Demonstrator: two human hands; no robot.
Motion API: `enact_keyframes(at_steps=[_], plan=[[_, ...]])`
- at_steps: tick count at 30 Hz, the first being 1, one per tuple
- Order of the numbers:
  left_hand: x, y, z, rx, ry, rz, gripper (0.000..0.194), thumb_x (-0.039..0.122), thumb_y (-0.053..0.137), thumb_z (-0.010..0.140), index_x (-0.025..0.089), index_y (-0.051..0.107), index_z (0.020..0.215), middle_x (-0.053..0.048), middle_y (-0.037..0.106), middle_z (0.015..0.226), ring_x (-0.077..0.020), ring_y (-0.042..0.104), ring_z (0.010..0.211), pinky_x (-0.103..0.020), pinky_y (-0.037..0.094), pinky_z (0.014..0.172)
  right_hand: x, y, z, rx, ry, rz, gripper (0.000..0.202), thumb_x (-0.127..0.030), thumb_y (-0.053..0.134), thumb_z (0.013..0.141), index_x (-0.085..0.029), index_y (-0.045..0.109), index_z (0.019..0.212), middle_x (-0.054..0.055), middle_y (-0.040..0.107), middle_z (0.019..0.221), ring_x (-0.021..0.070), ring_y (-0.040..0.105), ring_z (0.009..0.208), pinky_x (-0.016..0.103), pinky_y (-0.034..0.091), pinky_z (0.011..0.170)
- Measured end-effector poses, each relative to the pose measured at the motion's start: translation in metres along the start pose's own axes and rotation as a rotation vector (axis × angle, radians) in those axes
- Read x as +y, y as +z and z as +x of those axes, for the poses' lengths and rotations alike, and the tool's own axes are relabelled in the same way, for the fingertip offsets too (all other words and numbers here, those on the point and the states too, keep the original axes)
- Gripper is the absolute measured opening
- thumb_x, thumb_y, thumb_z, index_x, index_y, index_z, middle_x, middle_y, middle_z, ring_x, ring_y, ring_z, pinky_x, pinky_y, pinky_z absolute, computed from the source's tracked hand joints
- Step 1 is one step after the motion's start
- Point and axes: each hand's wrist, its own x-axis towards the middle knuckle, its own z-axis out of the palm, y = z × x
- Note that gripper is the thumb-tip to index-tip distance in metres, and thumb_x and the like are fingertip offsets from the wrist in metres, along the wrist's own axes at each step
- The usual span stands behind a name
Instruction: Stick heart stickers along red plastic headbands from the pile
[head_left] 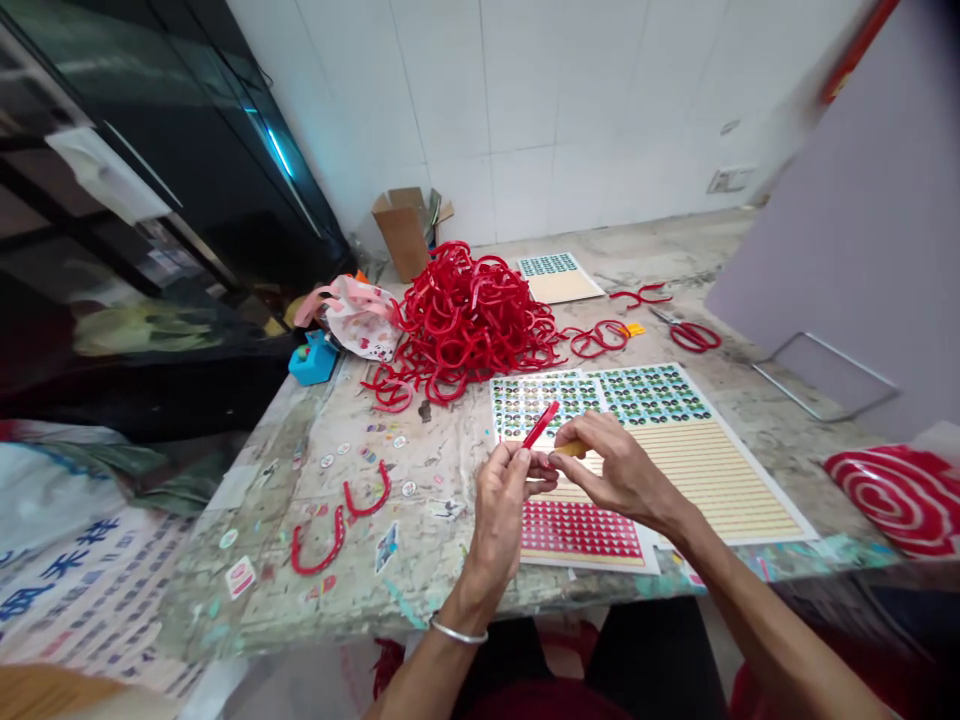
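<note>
Near the table's front edge, my left hand (501,495) is closed on a red strip (541,425) that points up and away. Close beside it on the right, my right hand (611,463) pinches a small yellow piece (573,448) near the strip's lower end. Both hands are above sticker sheets (720,470) with green-blue rows, pale yellow strips and a red patterned block (581,532). A large heap of red curved strips (476,320) lies behind them. Two U-shaped red strips (319,545) rest on the table to the left.
Red-handled scissors (694,335) lie at the back right, near a metal wire stand (814,400). A blue tape dispenser (313,358), a white-pink bag (360,318) and a cardboard box (403,232) stand at the back left. Another sheet (562,280) is behind the heap.
</note>
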Motion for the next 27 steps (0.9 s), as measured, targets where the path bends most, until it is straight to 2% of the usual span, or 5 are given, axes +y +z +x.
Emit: enact_keyframes(at_steps=[7, 13, 19, 23, 27], plan=[[0.005, 0.002, 0.002, 0.097, 0.006, -0.18, 0.013, 0.028, 0.057, 0.083, 0.015, 0.054, 0.084, -0.005, 0.068, 0.087, -0.0124, 0.063, 0.073, -0.028, 0.05, 0.074, 0.01, 0.011, -0.033, 0.198, 0.333, -0.2, 0.033, -0.052, 0.058, 0.078, -0.019, 0.053, 0.078, 0.004, 0.058, 0.069, 0.0191, 0.052, 0.065, 0.031, 0.036, 0.062], [0.009, 0.008, 0.003, 0.023, 0.027, -0.241, 0.01, 0.025, 0.054, 0.086, 0.015, 0.053, 0.085, -0.006, 0.067, 0.09, -0.0117, 0.063, 0.072, -0.028, 0.049, 0.074, 0.006, 0.066, -0.061, 0.144, 0.562, 0.467, 0.034, -0.048, 0.06, 0.078, -0.019, 0.065, 0.094, 0.009, 0.065, 0.095, 0.0237, 0.057, 0.087, 0.034, 0.044, 0.07], [-0.007, 0.016, -0.007, -0.012, -0.031, -0.22, 0.011, 0.024, 0.053, 0.087, 0.014, 0.056, 0.087, -0.006, 0.066, 0.088, -0.0112, 0.062, 0.07, -0.027, 0.05, 0.071, -0.019, 0.058, -0.041, 0.485, 0.767, 1.346, 0.022, -0.042, 0.065, 0.076, -0.023, 0.065, 0.088, 0.003, 0.066, 0.089, 0.0155, 0.059, 0.075, 0.032, 0.047, 0.072], [-0.014, 0.015, -0.011, 0.014, -0.058, -0.175, 0.013, 0.027, 0.055, 0.086, 0.014, 0.057, 0.089, -0.007, 0.064, 0.098, -0.0106, 0.06, 0.071, -0.026, 0.05, 0.069, -0.014, 0.046, -0.043, 0.605, 0.736, 1.006, 0.016, -0.034, 0.068, 0.075, -0.02, 0.064, 0.08, 0.0, 0.061, 0.078, 0.0129, 0.054, 0.072, 0.028, 0.044, 0.072], [-0.019, 0.015, -0.015, 0.032, -0.123, -0.149, 0.015, 0.027, 0.058, 0.084, 0.012, 0.06, 0.085, -0.005, 0.061, 0.093, -0.0066, 0.055, 0.062, -0.023, 0.048, 0.064, -0.008, 0.024, -0.041, 0.572, 0.568, 0.746, 0.013, -0.032, 0.06, 0.082, -0.019, 0.061, 0.084, 0.006, 0.06, 0.109, 0.0176, 0.055, 0.093, 0.029, 0.042, 0.08]])
